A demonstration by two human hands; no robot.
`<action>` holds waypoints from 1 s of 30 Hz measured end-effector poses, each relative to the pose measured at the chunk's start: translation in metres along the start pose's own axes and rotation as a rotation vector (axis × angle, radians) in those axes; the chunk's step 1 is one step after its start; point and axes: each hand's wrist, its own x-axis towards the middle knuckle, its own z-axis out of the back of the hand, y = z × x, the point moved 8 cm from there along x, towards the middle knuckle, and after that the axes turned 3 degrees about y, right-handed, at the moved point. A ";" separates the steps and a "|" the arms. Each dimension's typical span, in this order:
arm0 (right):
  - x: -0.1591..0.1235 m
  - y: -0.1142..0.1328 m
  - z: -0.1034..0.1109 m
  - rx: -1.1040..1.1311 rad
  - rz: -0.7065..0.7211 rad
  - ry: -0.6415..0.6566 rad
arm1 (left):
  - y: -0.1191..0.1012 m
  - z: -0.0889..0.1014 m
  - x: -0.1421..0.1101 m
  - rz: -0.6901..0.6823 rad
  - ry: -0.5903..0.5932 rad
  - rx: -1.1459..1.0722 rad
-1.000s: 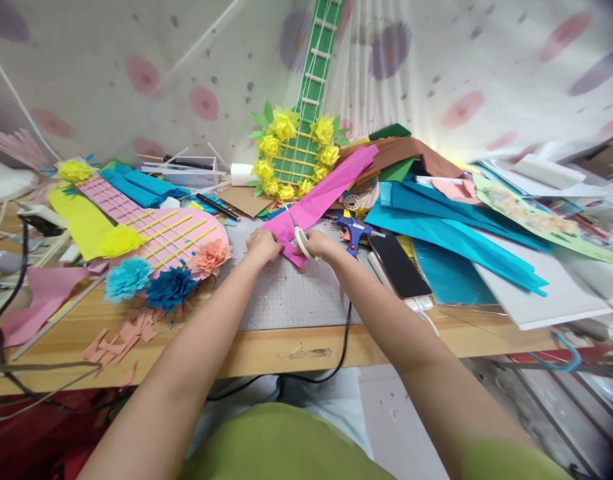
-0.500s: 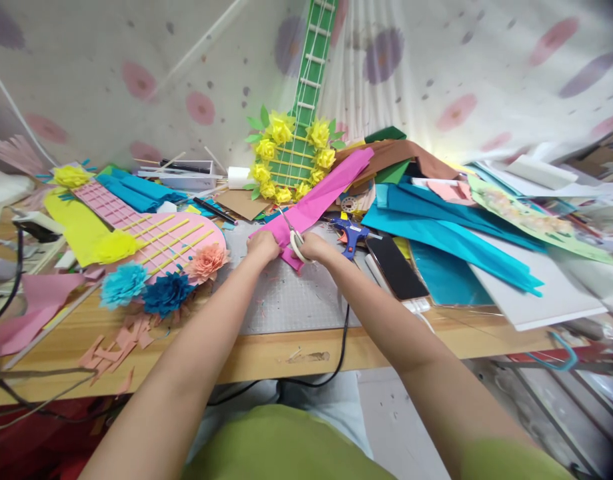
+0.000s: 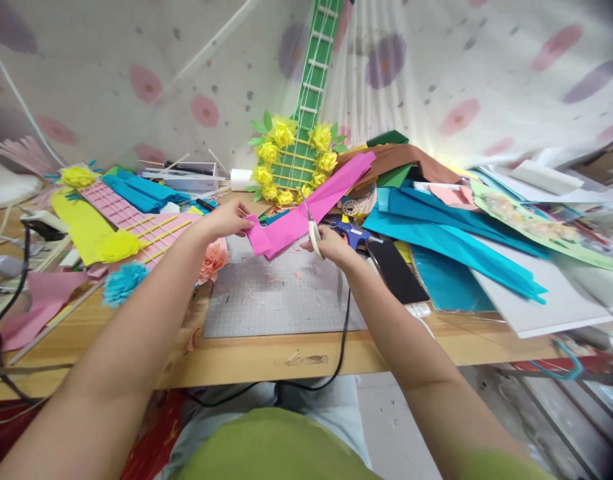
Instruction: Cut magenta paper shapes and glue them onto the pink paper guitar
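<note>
My left hand [image 3: 230, 219] pinches a short magenta piece of paper [image 3: 259, 237] by its left edge, over the cutting mat [image 3: 286, 297]. This piece meets the lower end of a long magenta paper strip [image 3: 331, 192]; whether the two are joined I cannot tell. The strip slants up to the right in front of the green paper guitar [image 3: 311, 100] with yellow flowers. In my right hand [image 3: 335, 245] are scissors [image 3: 314, 237] with white handles. Their blades point up and away, over the strip.
Left lies a pink paper guitar [image 3: 166, 230] with paper flowers. Behind my right hand is a blue glue gun [image 3: 353, 235], its black cord [image 3: 345, 327] hanging over the table edge. A phone [image 3: 396, 270] and blue paper [image 3: 456, 233] lie to the right.
My left hand has moved left and up, drawing the short magenta piece outward. My right hand has shifted slightly right with the scissors, away from the left hand.
</note>
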 end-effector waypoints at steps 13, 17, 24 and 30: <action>-0.014 -0.015 -0.015 -0.313 -0.028 -0.255 | 0.020 -0.002 0.056 0.006 0.193 0.805; -0.017 -0.014 -0.017 -0.328 -0.016 -0.260 | 0.026 -0.010 0.069 -0.007 0.193 0.818; -0.018 -0.014 -0.016 -0.324 0.001 -0.270 | 0.019 -0.014 0.081 -0.076 0.167 0.832; -0.019 -0.013 -0.017 -0.321 0.014 -0.258 | 0.020 -0.011 0.082 -0.120 0.114 0.878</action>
